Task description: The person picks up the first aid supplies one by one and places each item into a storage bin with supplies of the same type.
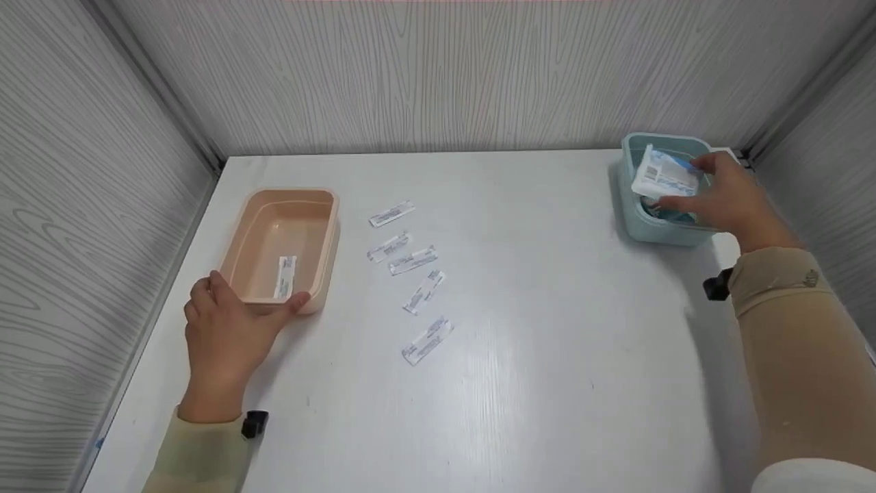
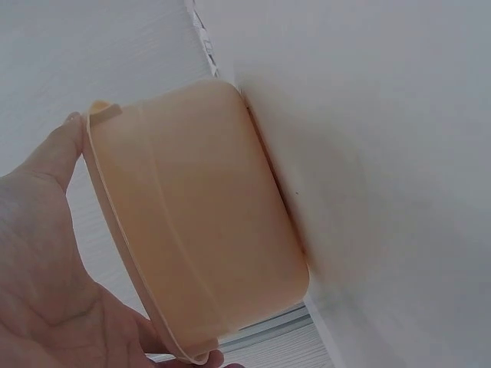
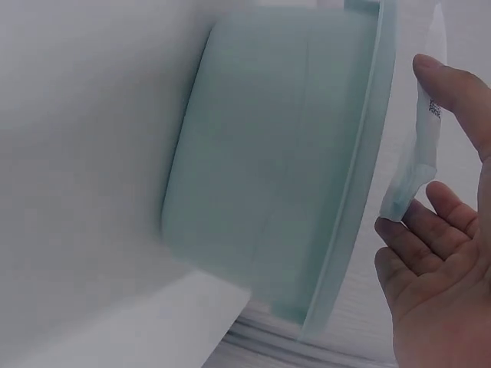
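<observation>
My left hand (image 1: 229, 335) holds the near end of a peach plastic bin (image 1: 330, 253), thumb at one corner and fingers at the other. In the left wrist view the bin's outer wall (image 2: 203, 207) stands on the table. Inside the bin lies a small white printed sachet strip (image 1: 285, 276). On the right, my right hand (image 1: 736, 198) pinches a white and blue soft packet (image 1: 667, 174) over a light green bin (image 1: 667, 233). The right wrist view shows that packet (image 3: 426, 138) edge-on between thumb and fingers, beside the rim. Something dark and partly hidden lies inside the green bin.
Several white printed strips (image 1: 413, 261) lie scattered on the white table (image 1: 534, 287), to the right of the peach bin. Wood-grain panels (image 1: 438, 75) enclose the table at the back and both sides. The green bin stands near the back right corner.
</observation>
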A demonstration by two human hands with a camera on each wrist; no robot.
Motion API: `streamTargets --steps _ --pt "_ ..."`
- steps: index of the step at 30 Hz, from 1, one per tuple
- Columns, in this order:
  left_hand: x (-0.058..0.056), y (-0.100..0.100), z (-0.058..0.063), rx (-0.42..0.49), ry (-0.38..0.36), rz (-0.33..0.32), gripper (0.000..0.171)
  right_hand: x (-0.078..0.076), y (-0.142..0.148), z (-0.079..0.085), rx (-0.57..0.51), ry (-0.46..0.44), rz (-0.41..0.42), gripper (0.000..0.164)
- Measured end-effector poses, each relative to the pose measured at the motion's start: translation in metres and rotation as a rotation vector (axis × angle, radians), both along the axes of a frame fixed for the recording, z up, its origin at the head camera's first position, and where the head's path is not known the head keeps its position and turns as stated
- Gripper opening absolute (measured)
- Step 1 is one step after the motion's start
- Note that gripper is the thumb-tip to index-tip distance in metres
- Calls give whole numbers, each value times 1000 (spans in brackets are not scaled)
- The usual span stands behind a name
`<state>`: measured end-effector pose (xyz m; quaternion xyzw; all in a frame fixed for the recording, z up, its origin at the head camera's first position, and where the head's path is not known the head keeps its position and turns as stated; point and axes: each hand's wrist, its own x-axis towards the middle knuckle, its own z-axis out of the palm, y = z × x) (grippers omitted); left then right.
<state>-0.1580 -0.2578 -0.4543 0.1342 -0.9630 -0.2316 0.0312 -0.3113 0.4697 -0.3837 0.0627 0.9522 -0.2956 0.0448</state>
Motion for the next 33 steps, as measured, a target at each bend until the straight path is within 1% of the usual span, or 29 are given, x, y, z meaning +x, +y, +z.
streamTargets --steps 3,4,7,11,14,19,22,26,33 --pt "-1 1 1 1 11 -5 160 2 16 -2 -7 0 -48 118" --pt "0 1 1 1 13 -6 160 4 19 -4 -12 -2 -55 117" --pt "2 1 1 2 16 -7 159 7 23 -7 -15 -15 -70 116" --pt "2 1 2 0 23 -10 159 7 25 -4 -14 -22 -82 115" --pt "0 2 2 -1 28 -12 159 6 24 -4 0 -30 -68 118" --pt "-2 4 3 0 23 -14 159 5 27 -9 12 -50 -44 127" --pt "-2 5 5 -1 30 -16 159 7 29 -10 3 -30 -48 126" --pt "-1 5 5 3 51 -15 158 9 32 -11 -7 1 -35 124" --pt "1 5 4 9 50 -16 158 15 36 -23 21 -41 -40 129"
